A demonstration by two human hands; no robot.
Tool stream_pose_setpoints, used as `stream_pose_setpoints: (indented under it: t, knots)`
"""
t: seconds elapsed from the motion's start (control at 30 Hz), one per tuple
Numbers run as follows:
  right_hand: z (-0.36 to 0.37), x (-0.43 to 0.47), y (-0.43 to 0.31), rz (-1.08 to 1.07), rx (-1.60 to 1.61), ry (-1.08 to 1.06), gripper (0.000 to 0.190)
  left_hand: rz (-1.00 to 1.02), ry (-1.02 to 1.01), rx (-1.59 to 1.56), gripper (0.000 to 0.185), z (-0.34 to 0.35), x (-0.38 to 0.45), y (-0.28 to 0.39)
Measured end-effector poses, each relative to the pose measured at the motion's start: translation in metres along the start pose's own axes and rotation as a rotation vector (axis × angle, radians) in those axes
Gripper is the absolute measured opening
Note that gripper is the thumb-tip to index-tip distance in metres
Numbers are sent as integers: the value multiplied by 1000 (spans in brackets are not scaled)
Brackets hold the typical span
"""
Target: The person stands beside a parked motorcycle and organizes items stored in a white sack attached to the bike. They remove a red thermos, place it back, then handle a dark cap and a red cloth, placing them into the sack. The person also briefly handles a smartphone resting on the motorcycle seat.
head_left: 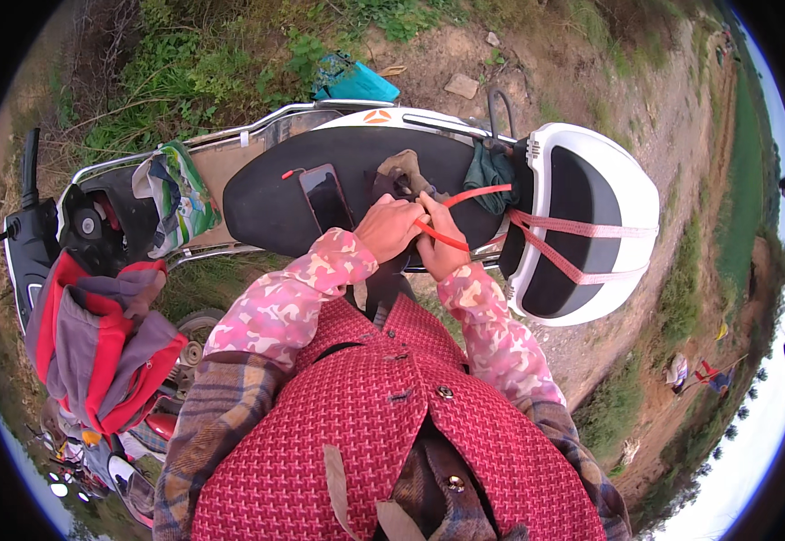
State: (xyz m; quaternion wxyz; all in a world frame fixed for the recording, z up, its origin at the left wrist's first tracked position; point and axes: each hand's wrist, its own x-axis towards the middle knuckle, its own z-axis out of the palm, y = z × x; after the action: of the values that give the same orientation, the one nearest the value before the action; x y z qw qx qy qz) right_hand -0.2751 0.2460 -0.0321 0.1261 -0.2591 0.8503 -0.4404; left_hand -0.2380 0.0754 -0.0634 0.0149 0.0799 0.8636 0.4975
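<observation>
My left hand [389, 228] and my right hand [438, 240] meet above the black seat [264, 182] of a scooter. Between them they grip a flat orange-red strap [448, 238]; one length sticks out past my right fingers, and another lies across the back of that hand. Just beyond my fingers is a crumpled brown cloth item [402, 169], perhaps a glove. A smartphone [327, 196] with a dark screen lies on the seat, left of my left hand. To the right, a dark green cloth [489, 172] is bunched against the rear box.
The white-and-black rear box [625, 203] has faded red straps [588, 226] around it. A green-and-white bag [189, 196] sits on the footboard. Red-and-grey clothing [101, 338] hangs over the handlebar. A teal bag [358, 81] lies beyond the scooter. People [713, 377] are in the field at right.
</observation>
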Motion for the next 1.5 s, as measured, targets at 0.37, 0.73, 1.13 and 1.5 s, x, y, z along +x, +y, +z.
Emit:
stream_pose_setpoints:
  t: [0.37,0.73,1.13,1.5]
  knots:
    - [27,-46,18,554,515,0,24,-434,-169,-699,9,-5,8,-3]
    - [31,-35,22,251,438,182,31,544,-36,513,8,-17,-19,4]
    - [11,7,-5,169,140,217,12,701,196,427,24,-38,32,4]
    - [-6,33,18,87,-74,205,20,358,511,412,28,-7,24,-8]
